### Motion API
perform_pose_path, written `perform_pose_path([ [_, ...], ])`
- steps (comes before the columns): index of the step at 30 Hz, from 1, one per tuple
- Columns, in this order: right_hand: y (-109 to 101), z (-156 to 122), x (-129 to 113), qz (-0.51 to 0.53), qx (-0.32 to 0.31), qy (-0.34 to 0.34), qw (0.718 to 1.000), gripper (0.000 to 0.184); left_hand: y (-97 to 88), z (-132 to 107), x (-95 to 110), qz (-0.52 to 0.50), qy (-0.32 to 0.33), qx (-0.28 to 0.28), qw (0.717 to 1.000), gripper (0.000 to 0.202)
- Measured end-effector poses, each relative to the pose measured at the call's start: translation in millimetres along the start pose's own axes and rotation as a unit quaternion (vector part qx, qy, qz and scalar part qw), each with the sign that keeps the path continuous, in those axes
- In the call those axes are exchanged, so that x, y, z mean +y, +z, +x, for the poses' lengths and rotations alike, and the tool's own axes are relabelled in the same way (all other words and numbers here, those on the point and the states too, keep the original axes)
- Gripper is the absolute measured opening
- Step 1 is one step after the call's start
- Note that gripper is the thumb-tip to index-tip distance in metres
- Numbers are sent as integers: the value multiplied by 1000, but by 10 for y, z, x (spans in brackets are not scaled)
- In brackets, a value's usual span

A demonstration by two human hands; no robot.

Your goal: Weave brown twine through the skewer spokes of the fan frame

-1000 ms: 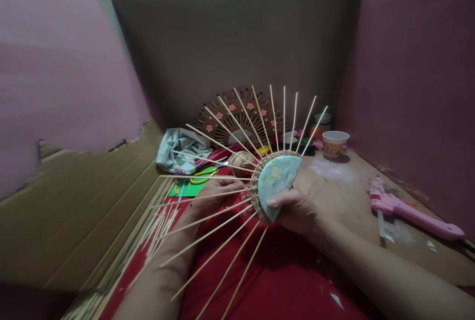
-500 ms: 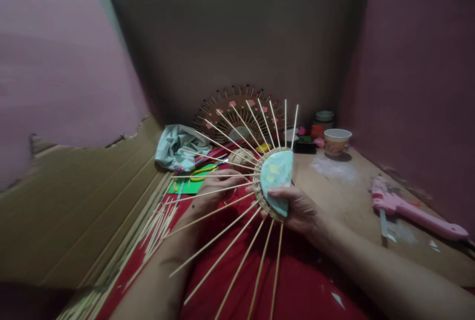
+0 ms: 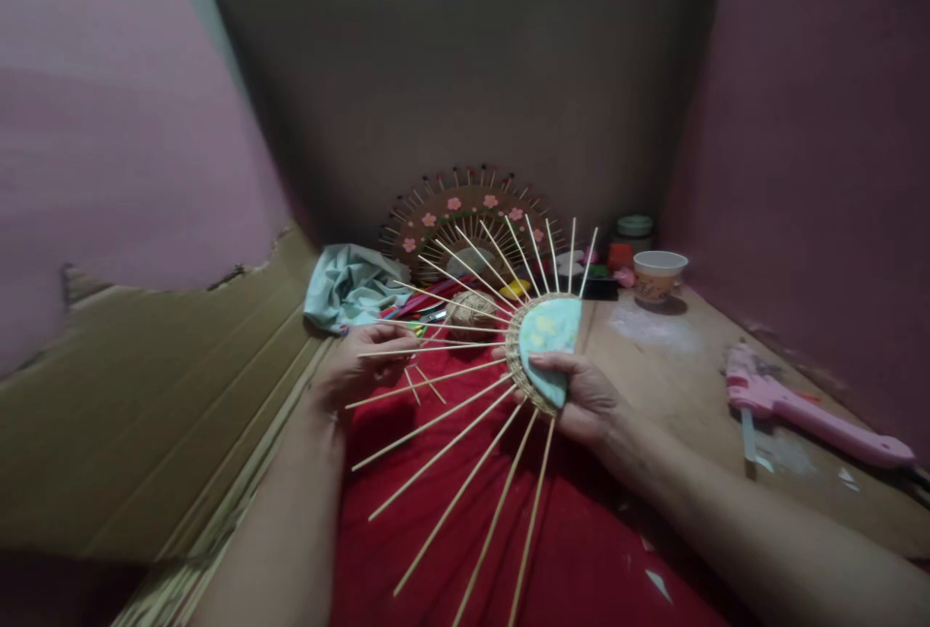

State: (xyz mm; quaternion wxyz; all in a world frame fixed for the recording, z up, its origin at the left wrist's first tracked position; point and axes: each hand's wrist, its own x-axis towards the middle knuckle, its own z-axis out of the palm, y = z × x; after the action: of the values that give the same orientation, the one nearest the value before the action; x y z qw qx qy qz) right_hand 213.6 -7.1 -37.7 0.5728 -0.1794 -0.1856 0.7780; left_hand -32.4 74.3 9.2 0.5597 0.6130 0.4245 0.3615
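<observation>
My right hand [image 3: 585,394] is closed on the straight side of a half-round fan piece [image 3: 546,346], its thumb lying across the pale blue painted face. Woven twine [image 3: 514,356] edges the curve, and thin wooden sticks [image 3: 436,422] radiate from it upward, left and down. Among the tips of the left-hand sticks is my left hand [image 3: 370,360], fingers pinched together; whatever is between them is too small to make out. Behind the sticks sits a ball of twine [image 3: 471,313]. A larger finished-looking fan [image 3: 454,210] with pink flowers stands against the back wall.
A pink glue gun [image 3: 814,419] lies on the board at right, near a cup [image 3: 660,276]. Light blue cloth [image 3: 349,286] is bunched at back left. Red cloth [image 3: 581,540] covers the front. Cardboard [image 3: 145,414] rises on the left, and loose sticks [image 3: 428,383] lie below my left hand.
My left hand has moved left, away from the woven edge, toward the stick tips. The fan piece in my right hand has shifted slightly right and turned a little.
</observation>
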Motion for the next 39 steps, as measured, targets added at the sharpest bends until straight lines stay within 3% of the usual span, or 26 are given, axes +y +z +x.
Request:
perform_pose_path([
  [5, 21, 3, 3, -3, 25, -14, 1000, 27, -193, -52, 61, -70, 44, 54, 995, 14],
  [10, 13, 12, 0, -8, 22, -1, 1000, 29, -182, -22, 86, -113, 93, 145, 978, 18],
  [13, 10, 6, -11, -14, 3, 10, 1000, 31, -154, 31, 80, -129, 110, 170, 971, 21],
  [19, 23, -43, -8, -19, -49, 38, 998, 33, -34, 121, -20, -117, 70, 173, 975, 23],
  [25, 94, -100, 39, 0, -69, 18, 997, 32, 429, 206, -217, -47, 49, 146, 987, 23],
  [30, 116, -98, 39, 7, -37, -3, 999, 29, 719, 60, -46, -39, 98, 97, 990, 41],
  [32, 107, -88, 39, 2, -26, -6, 1000, 29, 777, -35, 63, -73, 135, 64, 986, 48],
  [35, 93, -81, 43, -5, -17, -2, 1000, 30, 782, -105, 151, -130, 128, 33, 983, 50],
  [37, 90, -84, 43, -11, -21, -2, 1000, 30, 712, -75, 139, -139, 103, 62, 983, 46],
  [39, 90, -87, 39, -15, -32, -3, 999, 31, 588, -2, 89, -111, 93, 149, 978, 34],
])
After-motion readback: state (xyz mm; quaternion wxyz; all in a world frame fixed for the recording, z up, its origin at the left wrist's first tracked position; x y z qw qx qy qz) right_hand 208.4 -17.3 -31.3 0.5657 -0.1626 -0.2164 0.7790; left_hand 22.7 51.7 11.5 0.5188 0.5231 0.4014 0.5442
